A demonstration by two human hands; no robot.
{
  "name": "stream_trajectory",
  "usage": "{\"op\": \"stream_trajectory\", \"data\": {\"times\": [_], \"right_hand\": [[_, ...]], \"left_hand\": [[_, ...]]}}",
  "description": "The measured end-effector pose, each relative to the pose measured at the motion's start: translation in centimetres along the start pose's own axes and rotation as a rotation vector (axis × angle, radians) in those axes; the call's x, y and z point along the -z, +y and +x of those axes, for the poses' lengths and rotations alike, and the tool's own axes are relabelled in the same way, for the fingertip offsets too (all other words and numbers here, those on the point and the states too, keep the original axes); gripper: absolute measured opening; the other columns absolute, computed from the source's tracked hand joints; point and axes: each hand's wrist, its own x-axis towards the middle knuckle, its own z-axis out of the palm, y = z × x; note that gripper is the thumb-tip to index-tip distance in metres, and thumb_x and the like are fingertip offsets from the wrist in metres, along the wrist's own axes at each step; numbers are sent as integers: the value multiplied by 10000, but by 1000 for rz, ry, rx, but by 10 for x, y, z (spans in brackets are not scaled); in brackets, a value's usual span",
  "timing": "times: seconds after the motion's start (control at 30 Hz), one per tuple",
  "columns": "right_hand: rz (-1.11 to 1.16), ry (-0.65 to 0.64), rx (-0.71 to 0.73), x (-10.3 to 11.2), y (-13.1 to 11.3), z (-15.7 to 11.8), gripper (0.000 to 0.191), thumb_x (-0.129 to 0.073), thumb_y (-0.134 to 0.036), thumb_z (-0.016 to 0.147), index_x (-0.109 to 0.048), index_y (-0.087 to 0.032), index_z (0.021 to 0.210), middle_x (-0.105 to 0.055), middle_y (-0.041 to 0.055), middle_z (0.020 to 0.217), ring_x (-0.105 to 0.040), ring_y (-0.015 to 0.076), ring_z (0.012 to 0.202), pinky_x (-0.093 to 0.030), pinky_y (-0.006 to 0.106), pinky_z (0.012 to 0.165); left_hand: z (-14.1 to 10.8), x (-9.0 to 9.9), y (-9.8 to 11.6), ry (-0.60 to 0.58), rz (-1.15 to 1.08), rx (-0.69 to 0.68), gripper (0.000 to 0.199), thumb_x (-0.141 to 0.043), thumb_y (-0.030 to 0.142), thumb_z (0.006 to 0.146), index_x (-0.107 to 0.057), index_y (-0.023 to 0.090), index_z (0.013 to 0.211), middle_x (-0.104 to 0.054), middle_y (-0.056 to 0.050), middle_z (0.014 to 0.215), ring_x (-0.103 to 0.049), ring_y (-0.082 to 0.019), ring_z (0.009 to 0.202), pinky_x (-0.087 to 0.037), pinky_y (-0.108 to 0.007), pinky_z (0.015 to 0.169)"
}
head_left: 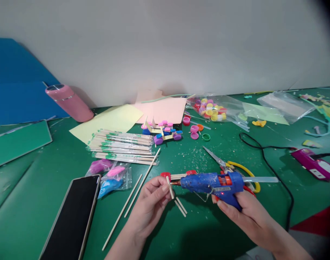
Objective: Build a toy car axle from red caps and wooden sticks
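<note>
Between its thumb and fingers my left hand (154,196) pinches a short wooden stick (170,187). My right hand (246,213) is wrapped round the handle of a blue glue gun (202,182), whose tip points left and meets or nearly meets the stick. A clear glue stick (260,179) sticks out of its back. Two short sticks (181,207) show just right of my left hand. Behind the gun's nozzle lie pale sticks with red caps (191,172) at their ends. Two long sticks (122,212) rest to the left of my left hand.
A phone (70,220) lies at the left, near wrapped sticks (124,146) and a pink bottle (70,103). Small wheeled models (165,133) and bottle caps (194,132) stand farther back. Scissors (215,157), yellow-handled pliers (242,169) and a black cable (273,166) are at the right.
</note>
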Motion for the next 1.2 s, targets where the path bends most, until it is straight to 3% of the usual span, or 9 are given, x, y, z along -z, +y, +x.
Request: {"op": "stream_trajectory", "data": {"times": [0.37,1.2], "right_hand": [[17,67,18,-4,0,-3,265,-490,-359,841,-596,-219,1040,-654,44,852,-616,201,758,-526,287,684],[11,43,34,-3,-3,-10,152,-474,-309,853,-584,-243,935,-633,19,838,-597,183,762,-485,265,676]], "left_hand": [[-1,-1,1,32,3,-7,138,-714,211,669,-599,144,637,-499,29,527,-410,-74,522,-293,-188,517],[0,2,1,12,7,-31,121,-682,186,697,-598,129,630,-526,16,564,-401,-66,525,-306,-178,513]]}}
